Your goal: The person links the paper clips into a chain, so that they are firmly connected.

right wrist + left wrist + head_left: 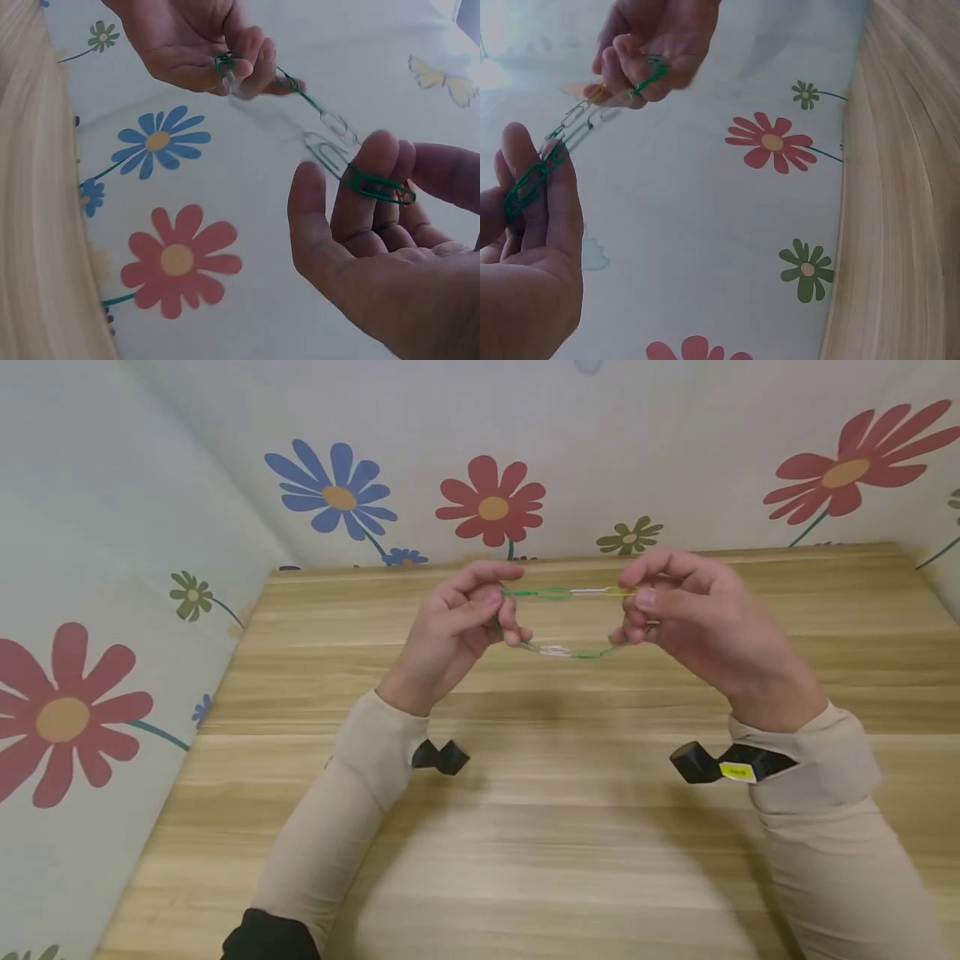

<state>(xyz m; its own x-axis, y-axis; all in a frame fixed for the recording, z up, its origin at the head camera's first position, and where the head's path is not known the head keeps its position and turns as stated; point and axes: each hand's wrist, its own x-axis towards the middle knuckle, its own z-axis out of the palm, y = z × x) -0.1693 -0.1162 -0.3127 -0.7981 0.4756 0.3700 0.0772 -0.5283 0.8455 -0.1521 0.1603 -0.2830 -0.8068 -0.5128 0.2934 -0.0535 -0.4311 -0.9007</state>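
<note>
A closed loop of linked paper clips is stretched in the air between both hands, above the table. My left hand pinches its left end between thumb and fingers, and a green paper clip lies across those fingers. At the opposite end, my right hand grips the loop by thumb and fingertips, with another green paper clip over its fingers. The upper strand shows green, white and a yellow paper clip. The lower strand sags slightly, with a white paper clip near its middle.
Beneath the hands is a wood-grain table, its back edge against a pale wall covering printed with flowers. Black devices are strapped to both wrists over beige sleeves.
</note>
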